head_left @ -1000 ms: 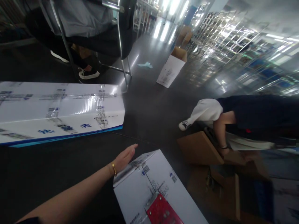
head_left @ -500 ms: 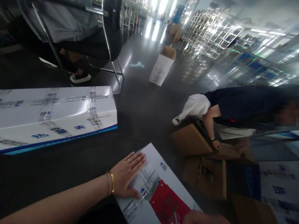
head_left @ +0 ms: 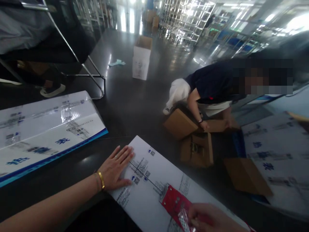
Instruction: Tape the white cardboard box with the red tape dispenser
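Note:
My left hand [head_left: 115, 167] lies flat, fingers spread, on the near-left end of a long white carton [head_left: 154, 190] printed with small labels. A gold bangle sits on that wrist. My right hand [head_left: 210, 219] is at the bottom edge, fingers closed on a red tape dispenser [head_left: 175, 203] that rests on the carton's top seam. The dispenser's lower part is hidden by my fingers.
A second long white carton [head_left: 45, 132] with blue print lies to the left. A co-worker [head_left: 212, 85] crouches to the right over brown cardboard boxes [head_left: 196, 149]. An open white box [head_left: 141, 58] stands farther back, and chair legs [head_left: 96, 72] rise at upper left. More white cartons [head_left: 277, 154] lie at right.
My view swung right and down. My left hand stayed pressed on the carton's end, and my right hand came into view gripping the red dispenser. The co-worker shifted toward the brown boxes.

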{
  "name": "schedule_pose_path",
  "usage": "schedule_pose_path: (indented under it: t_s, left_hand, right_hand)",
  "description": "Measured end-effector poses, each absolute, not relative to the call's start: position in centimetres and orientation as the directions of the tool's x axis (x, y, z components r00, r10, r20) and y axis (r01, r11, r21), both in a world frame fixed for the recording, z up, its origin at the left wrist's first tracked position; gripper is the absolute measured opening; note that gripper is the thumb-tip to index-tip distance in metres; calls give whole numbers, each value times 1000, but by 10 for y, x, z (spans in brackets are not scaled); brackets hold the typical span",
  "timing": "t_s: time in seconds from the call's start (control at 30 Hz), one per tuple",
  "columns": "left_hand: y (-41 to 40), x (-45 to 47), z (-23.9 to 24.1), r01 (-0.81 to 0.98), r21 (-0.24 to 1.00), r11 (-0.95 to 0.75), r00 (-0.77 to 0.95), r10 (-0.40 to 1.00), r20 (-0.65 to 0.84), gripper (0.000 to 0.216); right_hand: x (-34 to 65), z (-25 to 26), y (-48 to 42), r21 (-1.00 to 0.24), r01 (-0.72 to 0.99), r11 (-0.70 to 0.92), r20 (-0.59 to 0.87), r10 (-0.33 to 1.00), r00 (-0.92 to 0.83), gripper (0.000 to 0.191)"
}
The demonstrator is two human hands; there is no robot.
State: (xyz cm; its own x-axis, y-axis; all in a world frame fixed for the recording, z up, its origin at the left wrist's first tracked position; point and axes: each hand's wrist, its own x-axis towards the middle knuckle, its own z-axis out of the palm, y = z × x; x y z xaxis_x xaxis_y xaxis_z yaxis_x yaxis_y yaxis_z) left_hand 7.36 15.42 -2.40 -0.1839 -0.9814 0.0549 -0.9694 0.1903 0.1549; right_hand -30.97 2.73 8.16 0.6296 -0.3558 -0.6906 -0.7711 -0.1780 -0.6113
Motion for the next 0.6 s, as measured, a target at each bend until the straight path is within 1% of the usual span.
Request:
schedule_pose_path:
  t_s: [0.03,0.1,0.13,0.17,0.23,0.27,0.37,0.47,0.6]
  left_hand:
    - [153,69,-21,-969,145,202,-196,-979,50,100]
    - [148,46,-15,-954,153,258,-256,-966,29,99]
    - [144,30,-13,-935,177,307,-311,-950,4,97]
    - [141,12,-11,-911,211,355,-369,-929,-28,97]
    - [135,-21,-13,-860,283,424,-465,-880,-96,99]
    - [132,-34,-15,-846,305,437,-489,-864,-120,102]
    - [128,-49,-24,-848,295,440,-496,-856,-149,106]
    - [130,-45,-30,-863,199,464,-488,-868,-94,107]
    - [137,-49,-33,-866,30,500,-498,-866,52,110]
  right_hand:
    - [-304,84,28,-640,-756,-135,-693,-322,645,36]
    - [-293,87,30,-643,-766,-18,-732,-280,621,66]
    - [-289,87,31,-623,-782,10,-753,-280,596,77]
    - [-285,87,32,-607,-795,13,-761,-299,576,80]
    - [-282,85,32,-605,-795,-55,-738,-338,584,71]
    - [-282,85,31,-612,-785,-90,-725,-332,603,68]
    - [-300,85,28,-613,-778,-134,-728,-286,623,65]
    - [-357,84,23,-555,-820,-139,-755,-330,567,64]
    - [-502,74,26,-457,-889,35,-811,-427,400,64]
